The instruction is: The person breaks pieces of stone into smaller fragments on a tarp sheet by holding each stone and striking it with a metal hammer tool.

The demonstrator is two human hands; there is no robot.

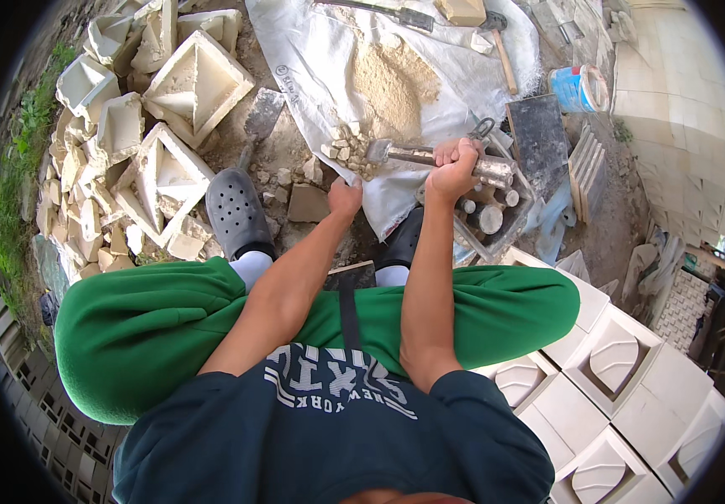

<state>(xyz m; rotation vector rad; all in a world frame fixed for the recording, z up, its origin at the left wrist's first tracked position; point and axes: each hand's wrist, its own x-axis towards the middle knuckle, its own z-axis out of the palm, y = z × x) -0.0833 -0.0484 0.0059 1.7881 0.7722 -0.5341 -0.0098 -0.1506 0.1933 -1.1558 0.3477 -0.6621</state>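
My right hand point(453, 166) is wrapped round a metal hand tool with a broad flat blade point(402, 152) and a thick, crusted handle end. The blade's tip touches a small heap of stone chips point(347, 151) on a white woven sheet point(295, 76). My left hand point(346, 196) is closed at the near edge of that sheet, just below the chips, and pinches it. A mound of pale sand-like powder point(392, 84) lies on the sheet beyond the blade. Under my right wrist stands a tray point(509, 228) of cylindrical pieces and tools, partly hidden.
Cast angular blocks and rubble point(199, 88) are piled at the left. A trowel point(263, 116) lies beside them. Farther back are a hammer point(504, 52) and a blue-and-white bucket point(578, 89). A dark board point(539, 139) leans at the right. Pale relief tiles point(568, 412) fill the lower right.
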